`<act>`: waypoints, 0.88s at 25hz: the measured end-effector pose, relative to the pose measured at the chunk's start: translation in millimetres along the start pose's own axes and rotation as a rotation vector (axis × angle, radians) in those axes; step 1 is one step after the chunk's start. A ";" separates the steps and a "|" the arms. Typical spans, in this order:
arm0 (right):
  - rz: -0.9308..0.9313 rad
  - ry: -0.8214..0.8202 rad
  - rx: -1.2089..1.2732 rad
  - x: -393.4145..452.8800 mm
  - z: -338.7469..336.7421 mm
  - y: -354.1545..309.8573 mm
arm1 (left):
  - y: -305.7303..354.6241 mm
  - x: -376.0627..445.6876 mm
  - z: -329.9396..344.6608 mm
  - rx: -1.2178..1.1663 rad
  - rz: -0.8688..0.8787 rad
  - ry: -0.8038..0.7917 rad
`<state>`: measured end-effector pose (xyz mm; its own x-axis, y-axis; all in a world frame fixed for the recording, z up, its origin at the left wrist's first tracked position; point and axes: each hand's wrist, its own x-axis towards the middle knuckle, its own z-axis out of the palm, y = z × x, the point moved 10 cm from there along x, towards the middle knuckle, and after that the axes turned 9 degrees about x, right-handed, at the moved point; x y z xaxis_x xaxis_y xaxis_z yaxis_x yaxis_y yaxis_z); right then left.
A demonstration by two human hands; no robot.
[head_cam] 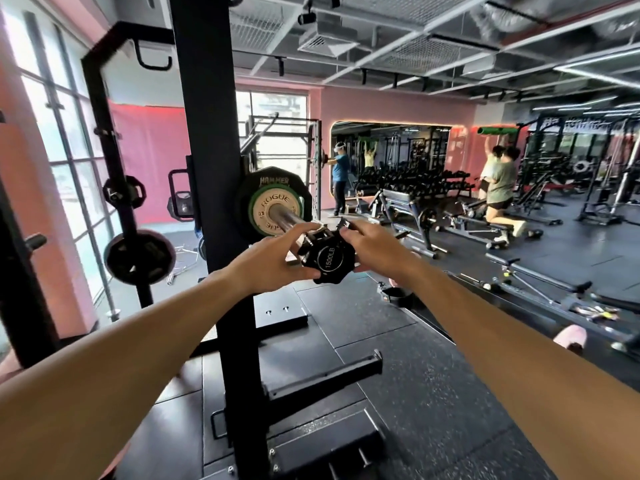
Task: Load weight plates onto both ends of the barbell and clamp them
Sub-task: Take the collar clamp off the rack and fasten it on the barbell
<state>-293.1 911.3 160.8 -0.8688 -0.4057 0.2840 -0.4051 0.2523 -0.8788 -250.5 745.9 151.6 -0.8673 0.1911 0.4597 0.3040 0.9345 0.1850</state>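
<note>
With a black-rimmed plate (pixel 273 188) and a smaller cream-and-green disc (pixel 268 211) already seated on the chrome barbell sleeve (pixel 289 218), clamping looks like the step in hand. Both the left hand (pixel 277 259) and right hand (pixel 372 245) curl their fingers around the black plastic collar clamp (pixel 327 259) at the sleeve's tip (marked 1500LB). Next, I judge, it must slide inward against the plates, then lock.

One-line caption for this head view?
Both hands, left hand and right hand, hold a black collar at the loaded barbell sleeve tip.
</note>
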 end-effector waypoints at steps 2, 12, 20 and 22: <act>0.024 -0.013 0.060 8.7 4.0 3.2 | -6.7 3.9 -2.8 0.076 -0.003 0.000; 0.069 -0.098 0.173 80.4 28.7 23.2 | -52.8 34.7 0.8 0.275 -0.024 0.095; 0.117 -0.164 0.143 151.5 56.5 27.8 | -128.2 84.4 9.7 0.174 0.016 0.111; 0.110 -0.166 0.124 169.4 63.5 28.4 | -143.1 93.6 13.5 0.158 0.005 0.132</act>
<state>-433.7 794.0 159.6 -0.8431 -0.5228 0.1257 -0.2631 0.1973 -0.9444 -380.5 634.0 156.5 -0.8037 0.1642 0.5719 0.2333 0.9712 0.0491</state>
